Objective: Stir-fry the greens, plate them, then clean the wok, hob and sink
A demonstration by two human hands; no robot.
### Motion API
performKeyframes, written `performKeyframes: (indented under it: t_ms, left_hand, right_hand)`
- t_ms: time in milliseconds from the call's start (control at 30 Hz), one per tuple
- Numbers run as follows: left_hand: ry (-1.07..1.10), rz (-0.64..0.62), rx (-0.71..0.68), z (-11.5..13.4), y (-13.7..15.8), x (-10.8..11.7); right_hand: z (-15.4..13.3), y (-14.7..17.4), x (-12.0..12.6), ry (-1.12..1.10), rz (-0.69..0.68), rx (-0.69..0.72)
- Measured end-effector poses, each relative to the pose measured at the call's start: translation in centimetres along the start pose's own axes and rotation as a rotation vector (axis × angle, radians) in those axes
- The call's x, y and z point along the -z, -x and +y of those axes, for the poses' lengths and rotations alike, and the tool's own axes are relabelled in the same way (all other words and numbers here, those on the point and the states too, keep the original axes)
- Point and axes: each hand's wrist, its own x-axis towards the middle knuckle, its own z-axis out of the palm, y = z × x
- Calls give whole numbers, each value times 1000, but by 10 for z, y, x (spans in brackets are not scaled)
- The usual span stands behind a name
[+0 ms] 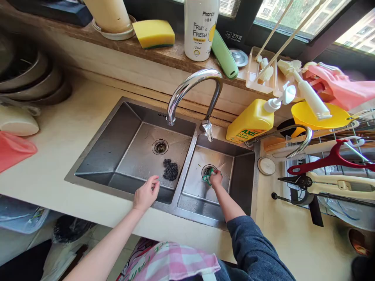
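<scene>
Down in the smaller right basin (199, 197), my right hand (216, 178) is closed on a crumpled green scrubber (206, 176), pressed at the drain; its exact kind is partly hidden by the fingers. My left hand (147, 193) hovers over the front rim of the larger left basin (99, 144), fingers loosely bent with nothing seen in them. Close by it, a black scouring pad (170, 171) lies on that basin's floor, below the drain (160, 147). The chrome faucet (195, 80) arches over the sink, with no water running from it.
A yellow soap bottle (252, 121) stands behind the right basin. To the right, a wire rack holds red-handled tool (328, 159) and shears (336, 183). A yellow sponge (154, 33) and a white bottle (200, 31) are on the sill. Stacked pots (35, 78) stand left.
</scene>
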Motion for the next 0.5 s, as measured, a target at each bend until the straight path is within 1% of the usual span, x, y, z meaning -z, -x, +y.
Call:
performKeyframes:
  t_ms: [67, 133, 200, 267, 300, 367, 433, 500]
  left_hand:
    - [-6, -1, 9, 1, 1, 1]
    - [-12, -3, 13, 1, 1, 1]
    - [-18, -7, 11, 2, 1, 1]
    - [-22, -8, 8, 2, 1, 1]
    - [-23, -7, 8, 2, 1, 1]
    - [-23, -5, 10, 3, 1, 2]
    - [-24, -6, 9, 4, 2, 3]
    - [-23, -5, 7, 5, 2, 3]
  right_hand:
    - [-22, -9, 5, -30, 28, 99]
    - [-44, -12, 9, -56, 33, 241]
    - [-63, -11, 6, -69, -23, 400]
    - [-76, -8, 0, -59, -118, 519]
    - [-78, -7, -3, -46, -159, 550]
    - [-75, -7, -4, -18, -199, 556]
    - [-61, -5, 1, 2, -190, 530]
    - [-44, 4, 7, 10, -181, 536]
